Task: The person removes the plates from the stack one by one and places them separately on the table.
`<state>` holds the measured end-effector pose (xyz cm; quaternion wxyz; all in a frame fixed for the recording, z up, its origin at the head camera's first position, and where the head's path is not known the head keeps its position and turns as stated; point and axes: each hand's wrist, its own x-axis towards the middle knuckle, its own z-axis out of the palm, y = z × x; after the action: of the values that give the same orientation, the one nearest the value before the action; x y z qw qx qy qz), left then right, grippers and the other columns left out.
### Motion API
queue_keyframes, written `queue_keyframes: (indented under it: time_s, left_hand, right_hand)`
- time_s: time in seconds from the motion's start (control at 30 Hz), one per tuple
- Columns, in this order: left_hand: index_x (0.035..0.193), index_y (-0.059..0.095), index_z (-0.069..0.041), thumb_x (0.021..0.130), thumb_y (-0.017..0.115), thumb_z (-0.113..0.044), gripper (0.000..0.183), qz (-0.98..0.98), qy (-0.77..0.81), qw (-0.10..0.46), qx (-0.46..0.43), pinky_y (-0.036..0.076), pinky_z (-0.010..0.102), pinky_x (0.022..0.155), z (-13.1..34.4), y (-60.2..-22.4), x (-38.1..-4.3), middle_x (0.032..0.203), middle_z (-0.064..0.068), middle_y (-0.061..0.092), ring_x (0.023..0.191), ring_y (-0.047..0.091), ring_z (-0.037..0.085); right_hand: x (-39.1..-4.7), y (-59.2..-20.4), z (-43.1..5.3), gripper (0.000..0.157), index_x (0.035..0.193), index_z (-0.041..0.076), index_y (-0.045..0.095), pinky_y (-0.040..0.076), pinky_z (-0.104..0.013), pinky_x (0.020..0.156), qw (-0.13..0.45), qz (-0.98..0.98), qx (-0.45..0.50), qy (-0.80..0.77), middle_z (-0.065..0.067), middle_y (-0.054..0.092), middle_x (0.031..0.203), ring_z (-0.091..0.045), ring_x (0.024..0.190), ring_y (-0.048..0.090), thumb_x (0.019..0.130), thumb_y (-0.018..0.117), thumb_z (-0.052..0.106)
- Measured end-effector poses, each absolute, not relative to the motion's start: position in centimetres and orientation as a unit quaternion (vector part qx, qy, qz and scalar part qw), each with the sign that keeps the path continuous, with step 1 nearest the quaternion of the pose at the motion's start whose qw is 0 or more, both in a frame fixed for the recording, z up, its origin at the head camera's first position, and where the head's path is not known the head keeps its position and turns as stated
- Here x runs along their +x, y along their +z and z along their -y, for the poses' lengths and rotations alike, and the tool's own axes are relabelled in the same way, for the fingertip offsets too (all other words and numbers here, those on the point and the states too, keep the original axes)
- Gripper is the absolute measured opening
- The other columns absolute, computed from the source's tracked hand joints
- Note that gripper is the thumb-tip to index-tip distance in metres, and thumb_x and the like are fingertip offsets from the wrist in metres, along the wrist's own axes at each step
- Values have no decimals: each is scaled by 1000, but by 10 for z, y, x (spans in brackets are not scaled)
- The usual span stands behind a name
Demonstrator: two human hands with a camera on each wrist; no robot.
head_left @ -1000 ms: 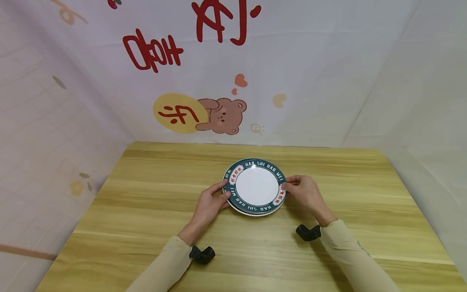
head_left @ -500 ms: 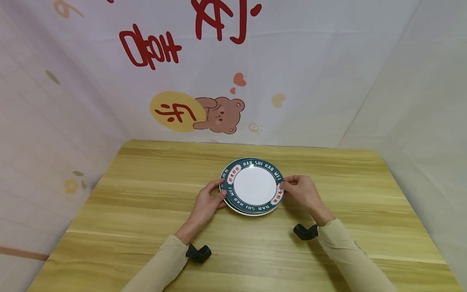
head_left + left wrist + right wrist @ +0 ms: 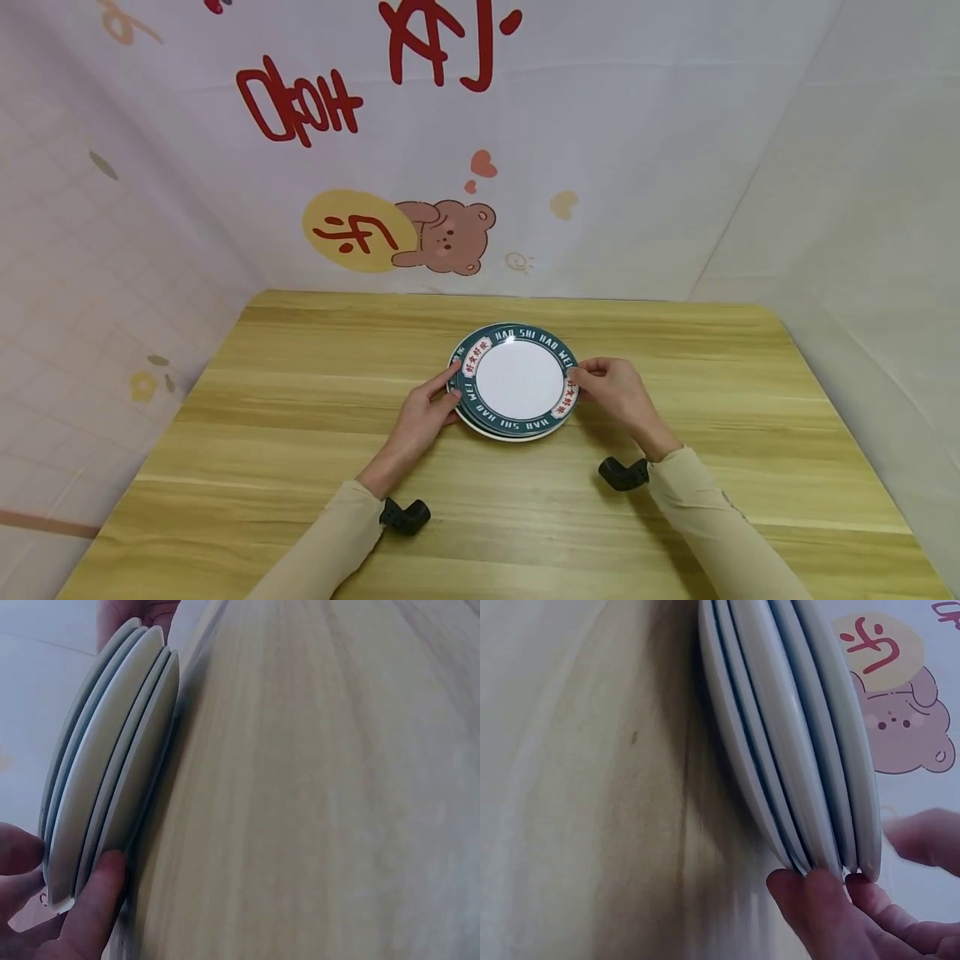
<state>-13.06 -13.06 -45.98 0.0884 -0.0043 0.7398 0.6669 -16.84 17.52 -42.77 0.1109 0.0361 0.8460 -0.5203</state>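
A stack of several round plates [image 3: 519, 380] sits low over the wooden table, its top plate white with a dark green lettered rim. My left hand [image 3: 420, 414] grips the stack's left edge, thumb on the upper side. In the left wrist view, a fingertip of the left hand [image 3: 86, 915] presses against the lower rims. At the opposite edge my right hand [image 3: 621, 397] pinches the rim. Seen from the right wrist, fingertips of the right hand [image 3: 829, 907] touch the edges of the stacked plates [image 3: 780, 712], with the thumb near the top plate. The plates' undersides are mostly hidden.
The wooden table [image 3: 517, 517] meets a white printed backdrop [image 3: 637, 125] at its far edge. A cartoon bear [image 3: 453, 237] and red lettering are printed there. Black wrist devices [image 3: 405, 517] hang from both cuffs, and pale side walls flank the table.
The head view has shifted slightly. Both hands keep their hold on the plates at nearly the same spot, and slightly more of a lower rim shows at the stack's front left.
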Motion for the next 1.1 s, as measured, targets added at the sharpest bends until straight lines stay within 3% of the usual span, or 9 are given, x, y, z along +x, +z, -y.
queue_keyframes:
  time_s: [0.37, 0.8, 1.1]
  left_hand:
    - [154, 50, -15, 105, 58, -7, 51, -742, 664, 85, -31, 60, 31, 87, 129, -458, -131, 161, 18, 40, 121, 65, 29]
    - [151, 55, -13, 101, 61, -5, 51, -748, 659, 65, -41, 62, 29, 79, 125, -460, -133, 154, 20, 49, 109, 70, 23]
    - [149, 57, -16, 99, 62, -6, 51, -742, 665, 65, -55, 63, 29, 76, 124, -460, -134, 150, 17, 54, 103, 72, 21]
  right_hand:
    - [-172, -430, -176, 29, 113, -9, 66, 63, -36, 77, 103, -848, 13, -520, -18, 69, 102, -19, 81, 68, 96, 73, 13]
    - [-171, -430, -181, 31, 119, -11, 65, 63, -32, 77, 106, -833, 18, -543, -21, 68, 108, -17, 82, 66, 97, 71, 11]
    - [-171, -429, -188, 39, 127, -12, 64, 62, -36, 86, 124, -806, 39, -578, -20, 70, 112, -14, 85, 67, 99, 71, 15]
